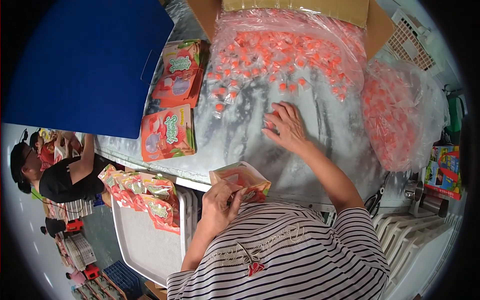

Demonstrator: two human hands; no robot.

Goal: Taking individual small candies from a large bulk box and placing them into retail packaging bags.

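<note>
Pinches the pouch [252, 184], probably light and floppy, best held by its rim, in left hand [218, 206], and curls right hand [288, 127] around slick-looking wrapped candy [270, 120] on the bench [222, 142].

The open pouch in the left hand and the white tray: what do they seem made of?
Open pouch: probably printed plastic film, slightly glossy; its bent walls catch light. White tray: likely moulded plastic, matt, with rounded corners and a finely textured base.
</note>
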